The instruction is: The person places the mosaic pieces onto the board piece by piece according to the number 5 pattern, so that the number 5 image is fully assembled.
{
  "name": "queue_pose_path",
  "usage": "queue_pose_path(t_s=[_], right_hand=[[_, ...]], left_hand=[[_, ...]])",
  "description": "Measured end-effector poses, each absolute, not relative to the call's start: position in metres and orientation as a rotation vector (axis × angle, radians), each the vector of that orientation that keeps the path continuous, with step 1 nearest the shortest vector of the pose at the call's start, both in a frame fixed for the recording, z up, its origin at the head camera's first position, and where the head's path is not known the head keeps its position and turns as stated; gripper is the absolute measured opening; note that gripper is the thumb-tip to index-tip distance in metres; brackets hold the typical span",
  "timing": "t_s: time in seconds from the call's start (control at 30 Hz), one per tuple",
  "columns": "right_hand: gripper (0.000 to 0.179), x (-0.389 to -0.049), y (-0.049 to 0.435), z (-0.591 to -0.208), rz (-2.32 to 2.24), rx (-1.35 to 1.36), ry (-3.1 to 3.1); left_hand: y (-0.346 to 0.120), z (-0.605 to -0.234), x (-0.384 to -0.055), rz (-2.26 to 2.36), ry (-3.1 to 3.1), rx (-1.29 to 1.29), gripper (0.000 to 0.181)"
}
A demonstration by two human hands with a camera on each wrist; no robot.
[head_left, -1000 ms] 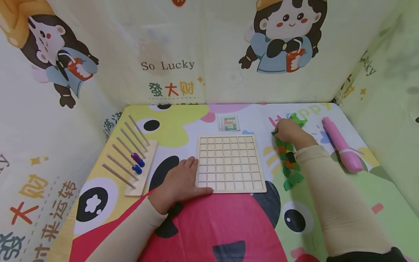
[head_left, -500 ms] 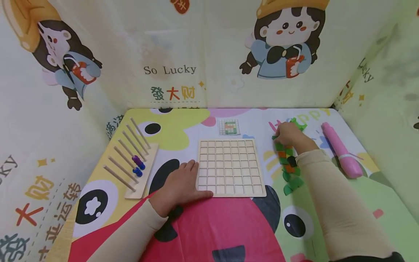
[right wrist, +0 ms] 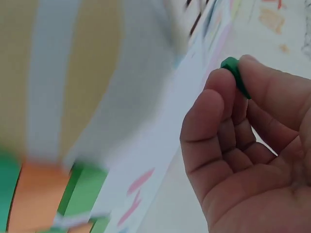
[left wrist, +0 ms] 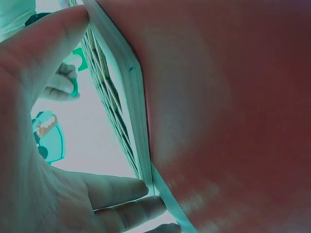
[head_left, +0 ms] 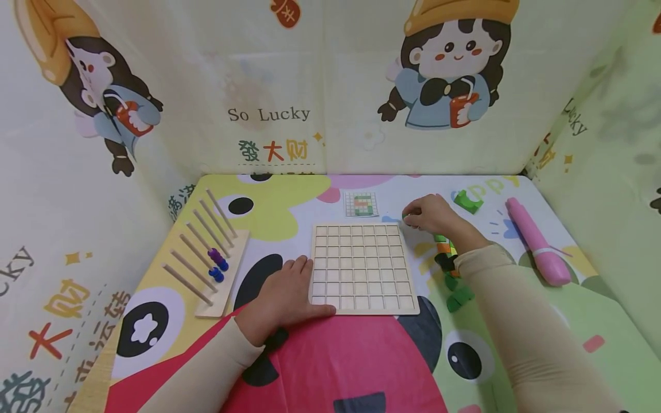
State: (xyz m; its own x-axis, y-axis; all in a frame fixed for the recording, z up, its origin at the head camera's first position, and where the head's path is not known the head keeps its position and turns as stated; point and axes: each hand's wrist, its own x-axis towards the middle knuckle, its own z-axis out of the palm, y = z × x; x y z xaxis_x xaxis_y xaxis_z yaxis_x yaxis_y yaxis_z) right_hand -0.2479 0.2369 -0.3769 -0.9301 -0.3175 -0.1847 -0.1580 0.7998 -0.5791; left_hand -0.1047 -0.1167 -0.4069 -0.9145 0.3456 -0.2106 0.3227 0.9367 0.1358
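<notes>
A wooden grid board (head_left: 364, 269) with square cells lies in the middle of the table. My left hand (head_left: 286, 292) rests at its near left corner, thumb along the front edge and fingers, fairly straight, at the left edge; the left wrist view shows the thumb (left wrist: 53, 39) against the board's rim. My right hand (head_left: 431, 215) is just past the board's far right corner. Between thumb and fingertips it pinches a small green block (right wrist: 235, 75), mostly covered by the fingers. Right of the board, a row of green and orange blocks (head_left: 445, 249) is partly behind the right forearm.
A printed pattern card (head_left: 361, 204) lies behind the board. To the left stands a wooden peg rack (head_left: 227, 275) with blue and purple beads on it. A green crown-shaped piece (head_left: 468, 202) and a pink tube-like object (head_left: 539, 244) lie at the right. Loose green blocks (head_left: 459, 298) sit nearer.
My right hand has moved left from the block row toward the board's far right corner, carrying a green block. My left hand stays at the board. The head view has tilted up slightly.
</notes>
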Motion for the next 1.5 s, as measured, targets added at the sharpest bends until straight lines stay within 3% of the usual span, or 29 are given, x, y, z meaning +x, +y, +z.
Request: queue_pose_path(t_s=[0.23,0.53,0.83,1.5], right_hand=[[0.021,-0.24,0.205,-0.378,-0.982,-0.432,2.579],[0.024,-0.233,0.163,-0.384,-1.035,-0.582,2.542],[0.013,-0.231,0.126,-0.389,-1.078,-0.472,2.526],[0.008,-0.233,0.102,-0.394,-0.784,-0.517,2.638]], left_hand=[[-0.116,-0.405,-0.105,0.135,2.852,0.502,0.118],[-0.115,-0.403,-0.105,0.145,2.841,0.492,0.118],[-0.116,-0.403,-0.106,0.149,2.848,0.496,0.118],[-0.115,-0.404,-0.106,0.148,2.847,0.491,0.117]])
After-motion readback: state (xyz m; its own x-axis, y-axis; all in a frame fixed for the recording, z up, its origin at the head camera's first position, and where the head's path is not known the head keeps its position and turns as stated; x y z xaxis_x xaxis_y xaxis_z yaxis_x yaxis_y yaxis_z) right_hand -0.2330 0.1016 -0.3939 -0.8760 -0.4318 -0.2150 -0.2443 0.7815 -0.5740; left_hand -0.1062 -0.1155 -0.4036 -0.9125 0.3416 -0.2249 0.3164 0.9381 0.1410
